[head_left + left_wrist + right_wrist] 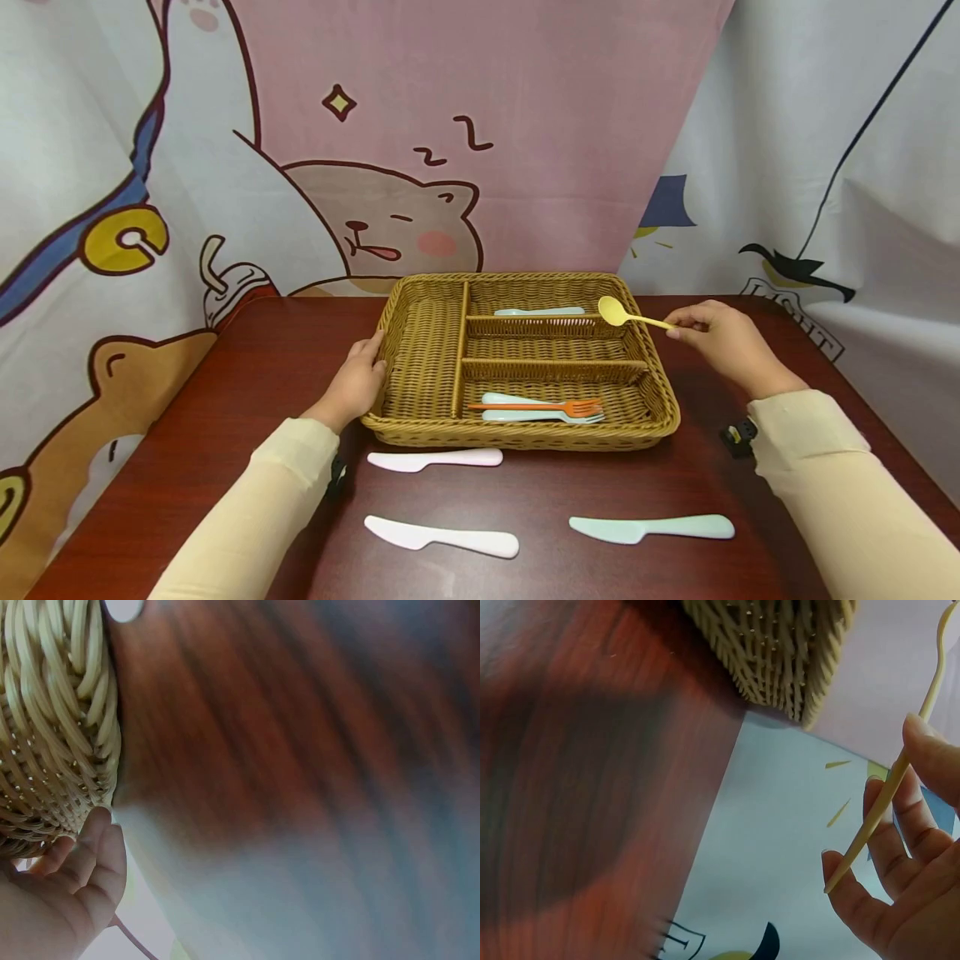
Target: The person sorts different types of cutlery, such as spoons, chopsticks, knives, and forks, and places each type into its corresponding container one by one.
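A wicker cutlery tray [460, 350] with dividers stands on the table. My right hand [720, 342] pinches a yellow spoon [615, 312] by the end of its handle, the bowl over the tray's back right corner. In the right wrist view, the spoon's handle [885, 796] lies between thumb and fingers. My left hand [355, 379] rests against the tray's left side, its fingers [109, 855] fairly straight along the woven wall [60, 712]. The front right compartment holds an orange fork [540, 407] on pale blue cutlery [517, 416]. Another pale blue piece [543, 312] lies in the back compartment.
In front of the tray lie a pinkish-white knife [435, 459], a white knife [442, 535] and a mint green knife [652, 527] on the dark red table [540, 492]. A printed cartoon curtain [570, 150] hangs right behind the tray.
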{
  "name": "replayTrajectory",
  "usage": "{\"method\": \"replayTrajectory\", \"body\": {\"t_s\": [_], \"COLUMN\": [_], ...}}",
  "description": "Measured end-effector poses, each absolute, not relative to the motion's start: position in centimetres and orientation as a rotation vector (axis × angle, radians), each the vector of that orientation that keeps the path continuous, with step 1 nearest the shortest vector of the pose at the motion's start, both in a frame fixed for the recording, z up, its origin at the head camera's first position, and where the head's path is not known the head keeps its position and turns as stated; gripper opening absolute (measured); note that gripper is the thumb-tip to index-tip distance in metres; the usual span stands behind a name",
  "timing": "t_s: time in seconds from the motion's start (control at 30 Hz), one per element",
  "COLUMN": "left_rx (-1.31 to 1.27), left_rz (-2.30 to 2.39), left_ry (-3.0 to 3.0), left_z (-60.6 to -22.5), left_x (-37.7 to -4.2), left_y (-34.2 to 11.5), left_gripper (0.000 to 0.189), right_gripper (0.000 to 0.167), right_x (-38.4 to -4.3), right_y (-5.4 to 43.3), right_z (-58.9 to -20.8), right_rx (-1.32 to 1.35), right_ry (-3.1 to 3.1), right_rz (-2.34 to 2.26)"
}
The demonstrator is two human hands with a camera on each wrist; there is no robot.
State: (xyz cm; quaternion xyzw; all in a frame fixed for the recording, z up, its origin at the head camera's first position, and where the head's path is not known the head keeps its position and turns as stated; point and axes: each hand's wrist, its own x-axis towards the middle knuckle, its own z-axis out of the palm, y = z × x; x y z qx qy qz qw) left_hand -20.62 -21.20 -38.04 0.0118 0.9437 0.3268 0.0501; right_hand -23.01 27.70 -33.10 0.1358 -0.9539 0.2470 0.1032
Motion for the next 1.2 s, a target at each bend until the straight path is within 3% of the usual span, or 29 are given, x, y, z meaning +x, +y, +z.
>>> {"method": "replayTrajectory", "body": {"t_s": [1.2], "left_rx": [0.032], "left_rz": [1.005], "left_ry": [2.875], "left_z": [-38.3], "left_x": [-20.7], "left_y": [-21.2], "left_gripper": [0.057], "right_gripper": [0.024], "right_x": [-28.3], "right_y": [20.6], "right_z": [-30.1], "right_rx": [0.496], "right_ry": [-3.001], "right_rz": [0.716]}}
